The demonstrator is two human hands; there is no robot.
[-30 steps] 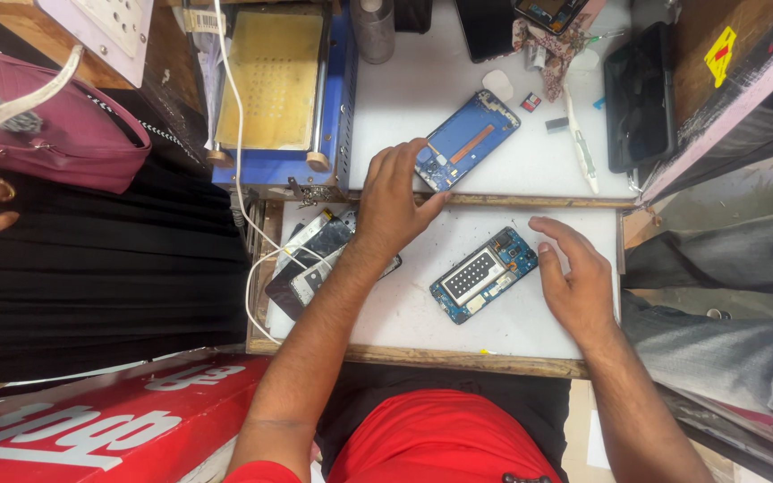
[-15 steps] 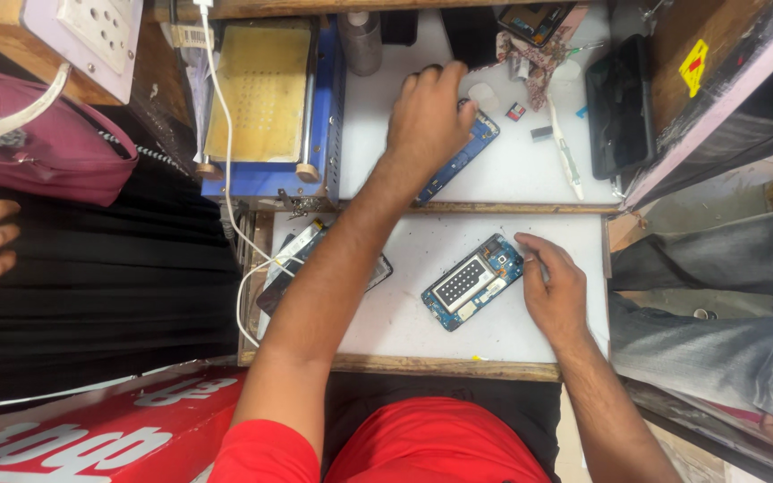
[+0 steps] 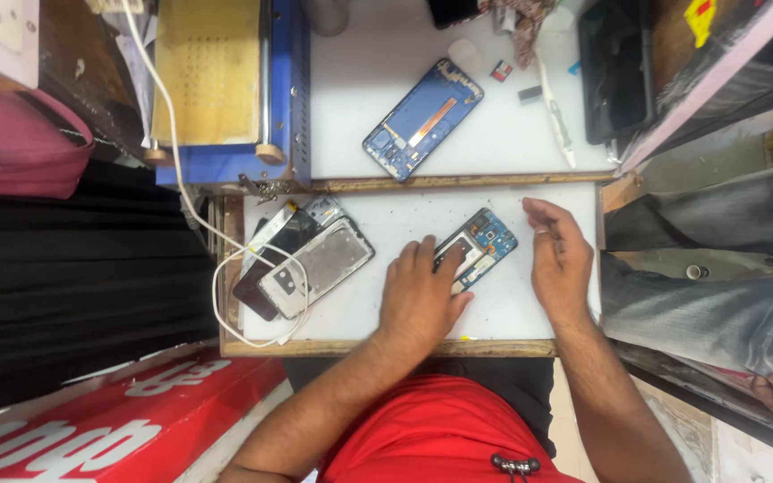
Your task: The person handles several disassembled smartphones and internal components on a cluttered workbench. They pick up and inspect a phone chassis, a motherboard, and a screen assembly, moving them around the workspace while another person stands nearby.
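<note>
- The left hand (image 3: 420,300) is covering the near end of the opened phone (image 3: 479,246), leaving only its far end reachable.
- The right hand (image 3: 559,259) is sitting just right of that phone, closing off the narrow strip of white board (image 3: 386,210) on that side.
- A stack of phone panels (image 3: 301,259) and a looping white cable (image 3: 225,295) are crowding the board's left part.
- Bare board is lying open between the stack and the left hand.
- On the upper surface, the blue phone frame (image 3: 424,118) is lying with free room around it; a blue machine (image 3: 225,85) is blocking its left.
</note>
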